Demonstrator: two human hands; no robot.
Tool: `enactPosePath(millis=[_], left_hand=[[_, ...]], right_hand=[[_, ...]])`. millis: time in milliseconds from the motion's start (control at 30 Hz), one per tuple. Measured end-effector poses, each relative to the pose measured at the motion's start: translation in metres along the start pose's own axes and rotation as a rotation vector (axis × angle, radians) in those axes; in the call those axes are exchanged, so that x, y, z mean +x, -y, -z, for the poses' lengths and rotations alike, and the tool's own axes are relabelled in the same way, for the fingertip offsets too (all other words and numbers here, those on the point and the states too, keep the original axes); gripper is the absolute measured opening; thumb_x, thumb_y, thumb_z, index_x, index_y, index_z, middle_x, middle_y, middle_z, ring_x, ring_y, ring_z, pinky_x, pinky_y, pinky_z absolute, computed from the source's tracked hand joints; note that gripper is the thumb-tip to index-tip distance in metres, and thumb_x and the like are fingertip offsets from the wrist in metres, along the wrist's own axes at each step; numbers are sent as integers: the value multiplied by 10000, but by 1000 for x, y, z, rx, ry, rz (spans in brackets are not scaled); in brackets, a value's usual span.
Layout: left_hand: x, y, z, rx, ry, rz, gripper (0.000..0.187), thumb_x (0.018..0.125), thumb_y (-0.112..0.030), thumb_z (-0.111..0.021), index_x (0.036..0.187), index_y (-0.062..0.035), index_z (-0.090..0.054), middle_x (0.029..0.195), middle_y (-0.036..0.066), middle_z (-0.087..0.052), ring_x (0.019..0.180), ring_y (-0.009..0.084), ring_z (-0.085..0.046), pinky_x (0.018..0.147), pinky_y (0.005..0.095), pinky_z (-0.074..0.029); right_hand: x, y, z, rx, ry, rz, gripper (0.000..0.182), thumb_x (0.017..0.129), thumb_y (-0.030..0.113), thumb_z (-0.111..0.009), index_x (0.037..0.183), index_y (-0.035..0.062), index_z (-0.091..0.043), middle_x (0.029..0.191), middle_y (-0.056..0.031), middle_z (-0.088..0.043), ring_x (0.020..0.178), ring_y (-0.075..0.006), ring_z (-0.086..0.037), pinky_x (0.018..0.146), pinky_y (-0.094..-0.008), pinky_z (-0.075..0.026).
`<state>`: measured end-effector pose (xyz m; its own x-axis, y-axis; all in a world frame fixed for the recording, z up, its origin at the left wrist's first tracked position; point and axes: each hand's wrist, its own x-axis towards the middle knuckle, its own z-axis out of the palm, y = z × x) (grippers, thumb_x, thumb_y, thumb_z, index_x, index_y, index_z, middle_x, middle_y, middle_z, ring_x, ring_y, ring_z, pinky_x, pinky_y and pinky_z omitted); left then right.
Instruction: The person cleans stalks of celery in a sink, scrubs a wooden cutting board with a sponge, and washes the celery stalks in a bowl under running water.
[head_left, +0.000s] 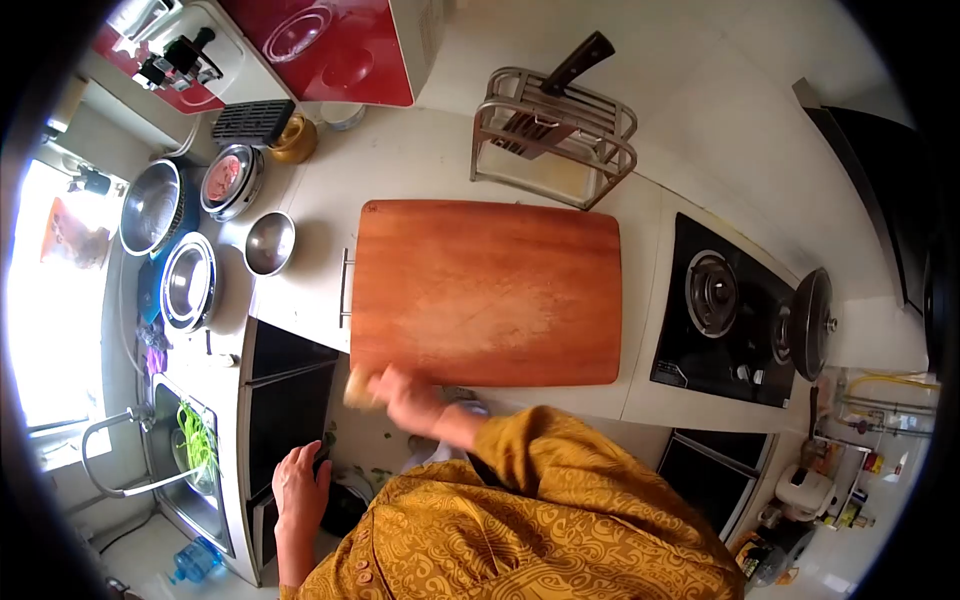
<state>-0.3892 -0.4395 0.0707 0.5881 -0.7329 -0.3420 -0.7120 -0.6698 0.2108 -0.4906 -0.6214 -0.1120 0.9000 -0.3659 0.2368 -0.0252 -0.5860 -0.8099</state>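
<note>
Window glare, fisheye bending, black corners, blurred right hand

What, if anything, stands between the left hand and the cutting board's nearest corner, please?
In this view, the blurred pale item in the right hand lies between the left hand and that corner of the cutting board. Its height is hard to judge; nothing else visible blocks that line.
</note>
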Motion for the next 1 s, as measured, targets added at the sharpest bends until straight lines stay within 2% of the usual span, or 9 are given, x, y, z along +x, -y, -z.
enactPosePath(millis=[100,200,300,400,433,500,633,733,1000], left_hand=[[-3,-1,7,-33,-40,23,291,804,-138,-641,1075,-39,-601,970,120,-624,934,315,-588,821,401,-458],[-22,13,1,-58,-107,103,291,795,-144,-652,1063,-42,-604,964,116,-625,923,312,-588,813,399,-458],[-42,32,-11,18,-43,153,289,783,-166,-670,1048,-65,-614,940,103,-623,915,299,-590,801,394,-458],[-54,33,-15,-17,-51,190,295,777,-174,-676,1047,-71,-618,930,97,-624,914,289,-593,800,393,-459],[-56,34,-18,-23,-61,185,304,776,-194,-675,1048,-71,-621,927,94,-627,911,282,-596,804,388,-460],[-54,32,-19,-26,-59,196,305,776,-202,-670,1048,-72,-622,929,95,-629,911,282,-597,804,388,-460],[-53,29,-13,-46,-50,191,304,782,-217,-652,1046,-69,-623,940,103,-633,916,280,-599,800,390,-463],[-63,33,-7,-51,-77,262,294,794,-229,-648,1040,-70,-624,939,100,-633,915,269,-600,809,386,-456],[-128,76,-22,-66,-263,571,236,806,-248,-648,984,-94,-630,900,96,-629,869,279,-613,755,395,-483]], right_hand=[[-15,28,-14,110,163,131,342,739,-52,-497,1041,62,-611,846,-127,-555,811,-264,-558,678,-366,-488],[-27,-26,36,239,-283,-94,627,628,-174,-556,1215,42,-520,1064,-100,-548,1021,-215,-551,818,-322,-490],[-50,-67,161,388,-665,-608,293,828,-7,-536,1113,36,-487,1021,-96,-537,894,-216,-547,785,-355,-458],[-113,-94,216,-450,-745,-624,390,877,51,-527,1246,32,-401,1120,-184,-514,997,-337,-540,866,-406,-440],[-124,-87,201,-256,-681,-749,431,845,20,-523,1256,31,-393,1135,-200,-512,1008,-358,-537,871,-425,-433],[-128,-55,152,-398,-371,-540,506,734,-26,-526,1222,29,-403,1129,-214,-527,1029,-387,-531,888,-468,-422],[-84,28,76,18,371,-61,566,683,-24,-529,1233,109,-504,948,-152,-507,947,-337,-537,853,-417,-452],[-32,19,46,-203,187,98,595,706,-9,-560,1282,95,-456,957,-107,-474,922,-296,-499,865,-467,-395],[26,-23,25,-466,461,644,516,702,46,-600,1203,148,-532,938,-50,-462,904,-240,-485,856,-423,-364]])
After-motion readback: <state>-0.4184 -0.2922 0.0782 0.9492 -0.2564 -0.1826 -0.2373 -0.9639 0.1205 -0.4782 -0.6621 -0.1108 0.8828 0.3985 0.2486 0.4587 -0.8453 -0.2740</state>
